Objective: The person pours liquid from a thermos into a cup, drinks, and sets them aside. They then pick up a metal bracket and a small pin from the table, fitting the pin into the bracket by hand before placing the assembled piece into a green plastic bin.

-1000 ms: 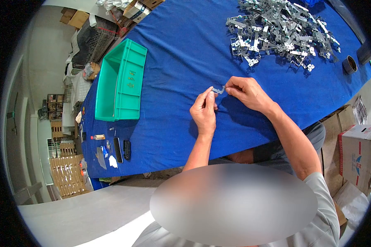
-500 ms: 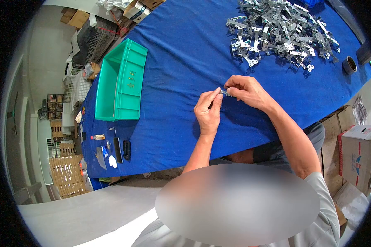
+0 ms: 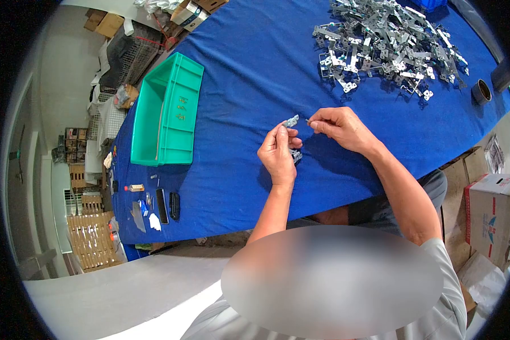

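With your left hand (image 3: 276, 154) pinching the metal bracket (image 3: 291, 121) above the blue cloth (image 3: 238, 102), hold its free end exposed and steady your right hand (image 3: 341, 129) just beside it, fingertips closed on a tiny piece (image 3: 308, 120) too small to identify.

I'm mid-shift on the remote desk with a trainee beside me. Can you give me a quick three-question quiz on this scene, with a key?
1. Short answer: What does the left hand grip between thumb and fingers?
2. True or false: The heap of metal parts lies outside the green bin.
3. Multiple choice: Which hand is nearer the heap? A) left; B) right; C) both equally near.

Key:
1. A metal piece, its end showing past the fingertips.
2. True; the heap lies on the blue cloth, apart from the bin.
3. B, the right hand.
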